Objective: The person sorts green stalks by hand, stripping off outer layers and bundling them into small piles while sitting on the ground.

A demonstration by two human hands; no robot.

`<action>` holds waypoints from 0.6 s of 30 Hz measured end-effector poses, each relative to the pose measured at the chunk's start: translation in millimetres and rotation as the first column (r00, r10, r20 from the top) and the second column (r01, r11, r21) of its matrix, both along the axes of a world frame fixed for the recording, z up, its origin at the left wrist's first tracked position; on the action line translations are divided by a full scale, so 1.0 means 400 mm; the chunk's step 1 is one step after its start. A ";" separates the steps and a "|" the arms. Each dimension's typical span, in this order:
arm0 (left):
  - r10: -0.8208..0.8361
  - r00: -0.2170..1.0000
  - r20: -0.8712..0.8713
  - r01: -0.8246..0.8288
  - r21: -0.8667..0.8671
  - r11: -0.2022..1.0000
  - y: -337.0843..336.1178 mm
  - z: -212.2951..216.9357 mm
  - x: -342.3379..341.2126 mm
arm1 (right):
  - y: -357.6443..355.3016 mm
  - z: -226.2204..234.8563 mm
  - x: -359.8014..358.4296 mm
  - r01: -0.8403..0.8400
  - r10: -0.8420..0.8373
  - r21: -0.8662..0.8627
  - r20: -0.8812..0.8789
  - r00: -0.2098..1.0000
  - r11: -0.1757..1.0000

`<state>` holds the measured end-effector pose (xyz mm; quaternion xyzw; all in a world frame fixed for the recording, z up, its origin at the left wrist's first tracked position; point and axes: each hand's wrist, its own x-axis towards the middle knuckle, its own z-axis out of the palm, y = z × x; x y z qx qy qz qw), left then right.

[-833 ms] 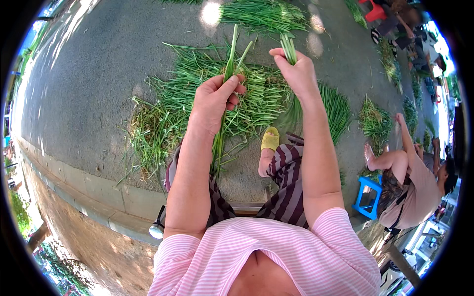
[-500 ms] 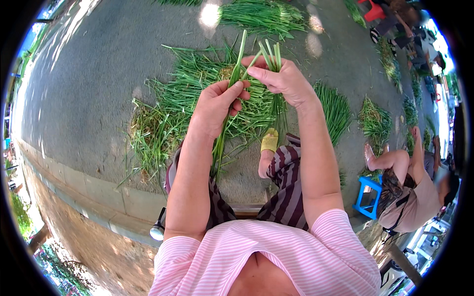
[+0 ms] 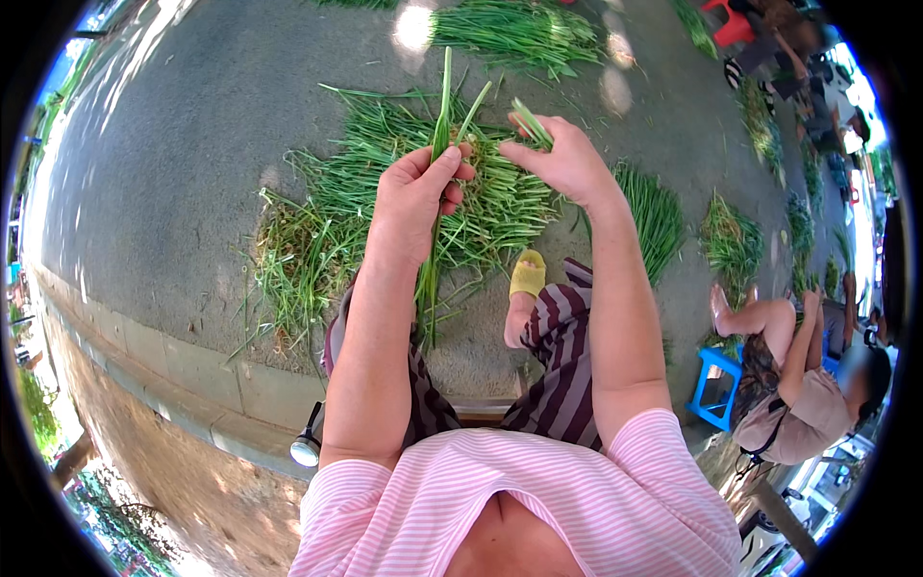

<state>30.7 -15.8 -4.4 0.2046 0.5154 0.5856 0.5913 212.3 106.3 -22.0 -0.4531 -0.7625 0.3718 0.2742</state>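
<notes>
My left hand is closed around a long bunch of green stalks, which stands upright and hangs down past my wrist toward my lap. My right hand is raised beside it, a small gap apart, and pinches a short piece of green stalk between thumb and fingers. Below both hands a wide pile of loose green stalks lies spread on the grey pavement.
A sorted green bundle lies to the right of my yellow-sandalled foot. More green heaps lie farther off. Another person sits on a blue stool at the right. A concrete kerb runs along the left.
My right hand has drawn away from the left to the right, carrying off a short piece of stalk. The bunch in my left hand has stayed upright.
</notes>
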 end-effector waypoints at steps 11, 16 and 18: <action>-0.085 0.994 0.063 0.087 -0.037 0.995 0.011 0.010 0.010 | 0.004 0.080 -0.021 0.014 -0.362 -0.586 -0.482 0.798 0.810; -0.050 0.999 -0.015 0.049 -0.026 0.998 0.001 0.005 -0.021 | 0.094 0.063 0.102 0.201 -0.637 -0.623 -0.630 0.443 0.756; 0.026 1.000 -0.011 -0.026 -0.015 1.000 0.002 -0.001 -0.044 | 0.119 0.052 0.147 0.234 -0.681 -0.642 -0.658 0.321 0.730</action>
